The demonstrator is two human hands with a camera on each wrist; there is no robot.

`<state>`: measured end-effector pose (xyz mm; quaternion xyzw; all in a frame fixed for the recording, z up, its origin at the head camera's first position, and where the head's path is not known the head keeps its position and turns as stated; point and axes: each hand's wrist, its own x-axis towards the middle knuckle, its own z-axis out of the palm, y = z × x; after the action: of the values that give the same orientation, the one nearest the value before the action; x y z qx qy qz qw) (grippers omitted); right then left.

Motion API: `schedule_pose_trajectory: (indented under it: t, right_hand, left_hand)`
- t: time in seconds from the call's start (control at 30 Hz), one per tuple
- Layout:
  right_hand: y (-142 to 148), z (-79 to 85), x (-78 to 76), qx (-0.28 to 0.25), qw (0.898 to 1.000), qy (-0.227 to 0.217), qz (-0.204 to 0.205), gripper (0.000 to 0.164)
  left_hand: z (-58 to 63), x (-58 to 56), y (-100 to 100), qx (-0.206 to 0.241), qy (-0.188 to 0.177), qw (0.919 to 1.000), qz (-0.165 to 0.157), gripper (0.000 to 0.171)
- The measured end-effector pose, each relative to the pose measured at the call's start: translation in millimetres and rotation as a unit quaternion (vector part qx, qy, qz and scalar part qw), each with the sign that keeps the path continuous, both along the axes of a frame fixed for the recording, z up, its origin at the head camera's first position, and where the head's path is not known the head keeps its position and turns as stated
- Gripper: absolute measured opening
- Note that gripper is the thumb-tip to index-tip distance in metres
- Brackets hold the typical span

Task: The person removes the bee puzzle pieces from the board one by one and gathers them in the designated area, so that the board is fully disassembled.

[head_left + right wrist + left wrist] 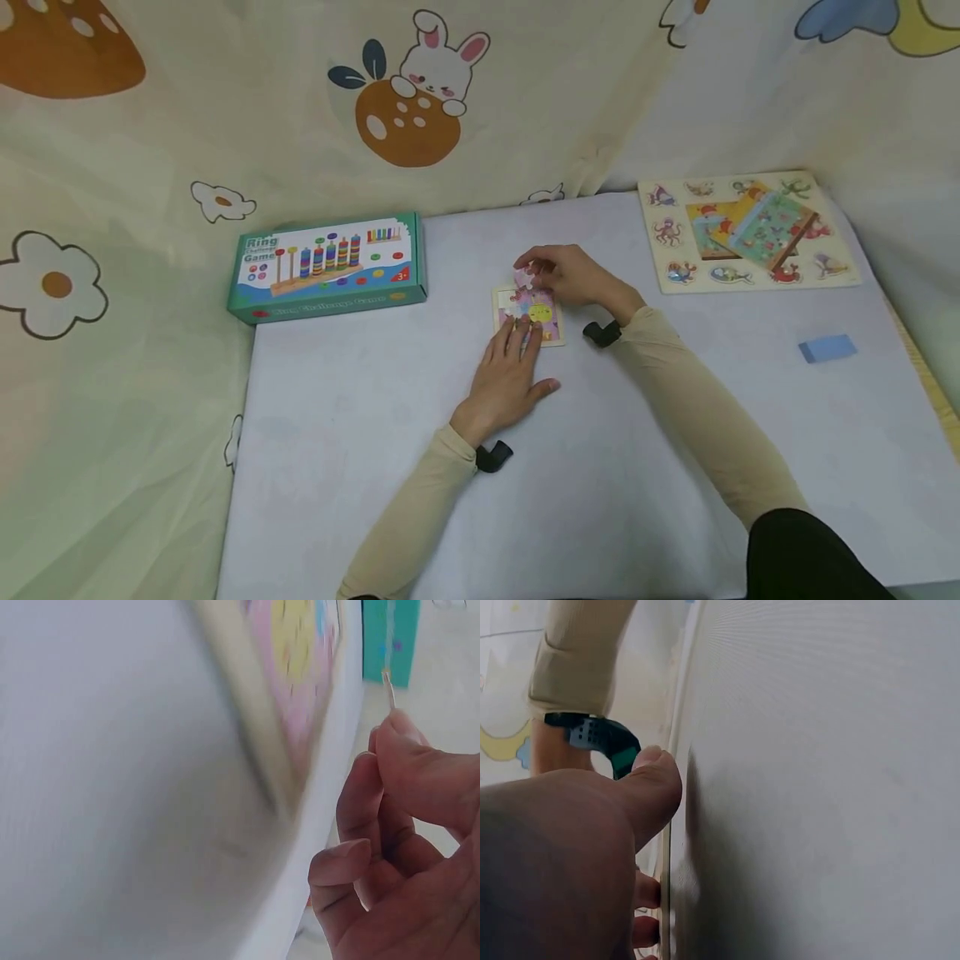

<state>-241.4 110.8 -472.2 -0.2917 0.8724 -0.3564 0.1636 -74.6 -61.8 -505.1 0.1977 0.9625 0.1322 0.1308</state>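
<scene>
A small square jigsaw puzzle (553, 332) in a pale wooden frame lies on the table, its picture pink with a yellow figure. Above its far edge, my right hand (570, 273) pinches a pink puzzle piece (524, 277) between thumb and fingertips. Seen edge-on in the right wrist view, the thin piece (390, 690) stands clear of the frame. My left hand (506, 385) rests its straight fingers on the puzzle's near left part, thumb spread out to the right. Those fingers hide part of the picture. A pale patch without pink shows at the puzzle's upper left.
A green ring game box (330, 310) lies to the left. At the back right is a wooden sea-animal board (678, 279) with two small picture puzzles (772, 225) stacked on it. A blue strip (828, 348) lies on the white table (360, 417) at the right.
</scene>
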Motion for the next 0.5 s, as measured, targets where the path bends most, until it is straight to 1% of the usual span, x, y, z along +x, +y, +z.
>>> schedule_pose_trajectory:
  t: [0.13, 0.3, 0.5]
  right_hand:
    - [22, 0.9, -6.7, -0.004, 0.999, 0.009, -0.039, 0.034]
    - [51, 4.9, -14.6, -0.009, 0.997, 0.021, -0.073, 0.033]
    - [70, 6.6, -28.3, -0.002, 0.995, 0.039, -0.097, 0.032]
  left_hand:
    - [0.4, 0.8, 2, -0.009, 0.0, 1.0, 0.004, 0.089]
    - [1.0, 1.8, 5, -0.022, 0.002, 0.9997, 0.007, 0.089]
    - [-0.2, 2.3, 8, -0.04, 0.001, 0.9991, 0.012, 0.089]
